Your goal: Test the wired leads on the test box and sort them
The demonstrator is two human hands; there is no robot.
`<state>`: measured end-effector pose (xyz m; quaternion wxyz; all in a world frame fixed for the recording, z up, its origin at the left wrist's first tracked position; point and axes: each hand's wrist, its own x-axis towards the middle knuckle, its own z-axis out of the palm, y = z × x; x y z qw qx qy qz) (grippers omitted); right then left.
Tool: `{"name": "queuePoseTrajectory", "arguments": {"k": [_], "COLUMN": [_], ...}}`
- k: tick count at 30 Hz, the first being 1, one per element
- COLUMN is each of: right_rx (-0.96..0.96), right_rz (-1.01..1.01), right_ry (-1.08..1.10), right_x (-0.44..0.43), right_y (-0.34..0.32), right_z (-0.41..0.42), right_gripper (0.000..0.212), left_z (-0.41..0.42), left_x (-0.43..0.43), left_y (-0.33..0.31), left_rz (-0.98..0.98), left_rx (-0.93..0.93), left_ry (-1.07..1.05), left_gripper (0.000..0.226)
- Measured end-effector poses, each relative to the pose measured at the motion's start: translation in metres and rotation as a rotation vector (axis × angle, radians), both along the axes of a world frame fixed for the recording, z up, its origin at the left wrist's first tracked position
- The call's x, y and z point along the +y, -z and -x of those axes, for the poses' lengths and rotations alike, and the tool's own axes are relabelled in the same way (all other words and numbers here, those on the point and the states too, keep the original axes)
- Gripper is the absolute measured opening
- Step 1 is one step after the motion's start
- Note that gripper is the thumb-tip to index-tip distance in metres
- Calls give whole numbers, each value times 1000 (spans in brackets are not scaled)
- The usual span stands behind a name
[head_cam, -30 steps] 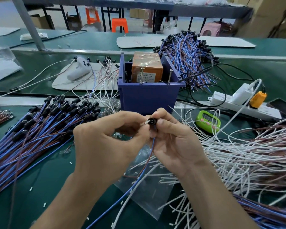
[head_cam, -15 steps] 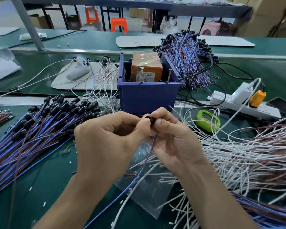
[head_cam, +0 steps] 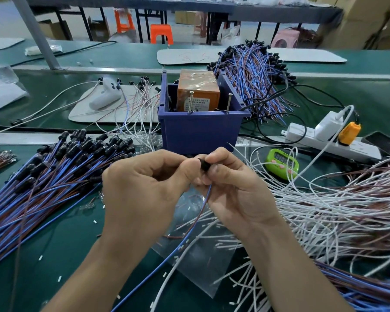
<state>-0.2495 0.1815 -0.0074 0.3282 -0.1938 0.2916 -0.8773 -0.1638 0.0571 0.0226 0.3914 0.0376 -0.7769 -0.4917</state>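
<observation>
Okay, we tag both hands raised together over the green bench [head_cam: 61, 239], just in front of the blue bin [head_cam: 200, 131]. The right hand [head_cam: 236, 188] pinches the black cap [head_cam: 204, 165] of one blue-and-brown lead [head_cam: 208, 195] between thumb and forefinger, its other fingers curled under. The left hand [head_cam: 142, 190] has all fingers curled, and its thumb and forefinger tips close on the same cap from the other side; the contact point is partly hidden, so we can't tell which part it grips. The lead hangs down between the wrists and trails toward the near edge, across a clear plastic bag [head_cam: 196, 251] lying flat under the hands. Inside the bin sits an orange test box [head_cam: 198, 91] wrapped in tape, with two screws [head_cam: 190, 102] standing upright at the bin's front rim. We note a fanned pile of black-capped blue and brown leads [head_cam: 43, 183] left of the hands, and a second such pile [head_cam: 254, 79] behind the bin to the right. A tangle of white wires [head_cam: 324, 210] covers the right side. A green timer [head_cam: 282, 164] lies near the right hand, with a white power strip [head_cam: 329, 143] beyond it carrying a white charger [head_cam: 327, 128] and an orange plug [head_cam: 349, 136].
</observation>
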Motion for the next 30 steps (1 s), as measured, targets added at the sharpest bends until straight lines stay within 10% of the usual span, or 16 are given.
{"name": "queuePoseTrajectory", "arguments": {"k": [30], "right_rx": [446], "right_rz": [-355], "right_ry": [411], "right_x": [0], "right_y": [-5], "right_z": [-2], "right_gripper": [29], "left_z": [10], "left_x": [-16], "left_y": [11], "left_rz": [-413], "left_rx": [-160], "left_ry": [180], "left_gripper": [7]}}
